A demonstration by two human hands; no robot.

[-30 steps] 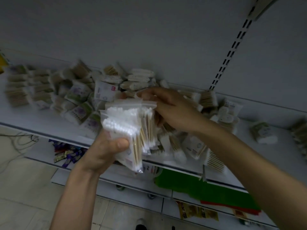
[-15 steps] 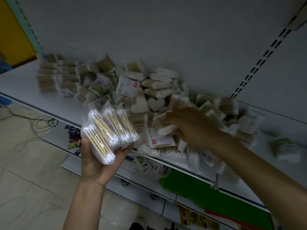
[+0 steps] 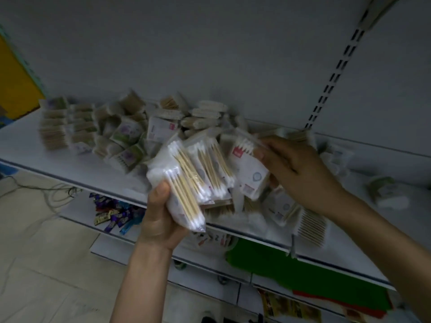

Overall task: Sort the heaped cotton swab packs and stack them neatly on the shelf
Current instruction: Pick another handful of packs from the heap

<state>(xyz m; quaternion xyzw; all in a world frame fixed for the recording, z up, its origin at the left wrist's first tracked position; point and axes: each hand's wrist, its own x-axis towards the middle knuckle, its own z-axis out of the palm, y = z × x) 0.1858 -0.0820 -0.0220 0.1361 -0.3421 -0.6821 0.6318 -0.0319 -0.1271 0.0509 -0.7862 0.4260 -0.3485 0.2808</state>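
Clamped in the left hand (image 3: 161, 220) is a fanned bundle of swab packs (image 3: 193, 180), thumb pressed on the front pack and the fingers hidden behind. At about three o'clock from that bundle, the right hand (image 3: 296, 173) pinches one more single pack (image 3: 248, 170) by its upper right corner, its edge touching the bundle.

Each pack is a clear plastic pouch of pale wooden sticks with white cotton tips; the single pack shows a white label with a small red mark. In the bundle the sticks run from eleven o'clock down to five o'clock, tips at both ends. The single pack tilts the same way, cotton tips at its top.

Behind both hands, toward twelve o'clock, lies the loose heap (image 3: 163, 127) of mixed packs, blurred, on the white shelf (image 3: 70, 166). At nine to ten o'clock, tidy stacks (image 3: 65, 127) stand along the shelf's left end. A lone pack (image 3: 384, 190) lies apart at three o'clock. Grey back panel with a slotted upright (image 3: 331, 80) rises above; lower shelves hold coloured wrappers (image 3: 114, 213), and pale floor tiles (image 3: 35, 252) show at seven o'clock.
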